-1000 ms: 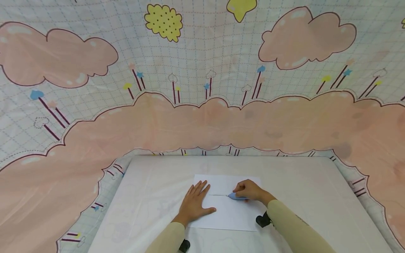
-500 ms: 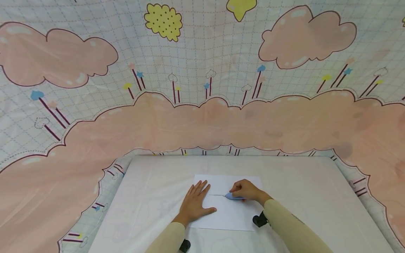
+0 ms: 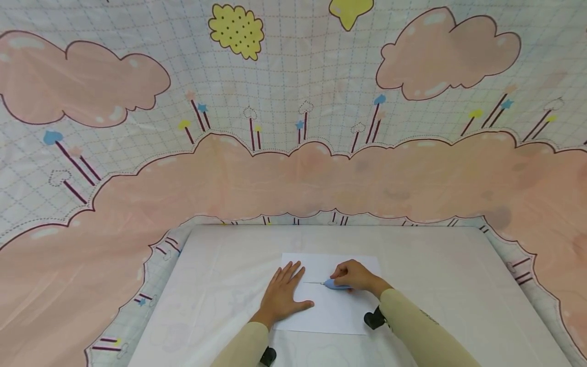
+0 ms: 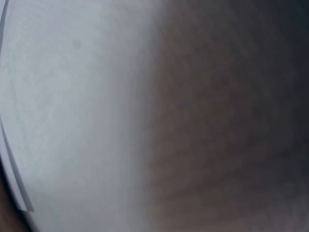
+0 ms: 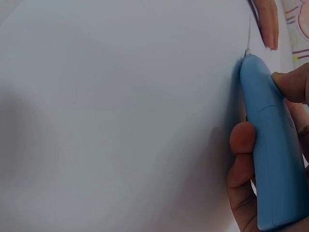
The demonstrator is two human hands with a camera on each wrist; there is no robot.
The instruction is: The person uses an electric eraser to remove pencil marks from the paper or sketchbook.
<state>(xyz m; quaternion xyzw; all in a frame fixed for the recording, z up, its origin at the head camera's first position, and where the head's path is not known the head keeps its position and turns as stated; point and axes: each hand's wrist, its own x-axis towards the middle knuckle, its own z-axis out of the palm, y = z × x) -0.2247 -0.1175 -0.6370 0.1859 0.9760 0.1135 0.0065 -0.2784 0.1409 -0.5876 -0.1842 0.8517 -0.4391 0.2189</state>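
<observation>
In the head view a white sheet of paper [image 3: 330, 316] lies on the table. My left hand [image 3: 279, 295] rests on its left side, fingers spread and thumb out to the right. My right hand [image 3: 355, 275] grips a blue electric eraser [image 5: 270, 145], thumb on its top near the front and fingers curled round its side. The eraser lies nearly flat, its small tip pointing left. A thin dark line [image 3: 312, 282] runs on the paper from near the left hand to the tip. The left wrist view is mostly blurred: pale paper and a dark shape.
A white cloth [image 3: 220, 265] covers the table. Behind it hangs a patterned curtain [image 3: 293, 178] with clouds and stars. Black wrist cameras [image 3: 374, 320] sit at the sleeves.
My right hand has slid a little left with the electric eraser, and the visible stretch of line ahead of the tip is shorter. The left hand stays in place.
</observation>
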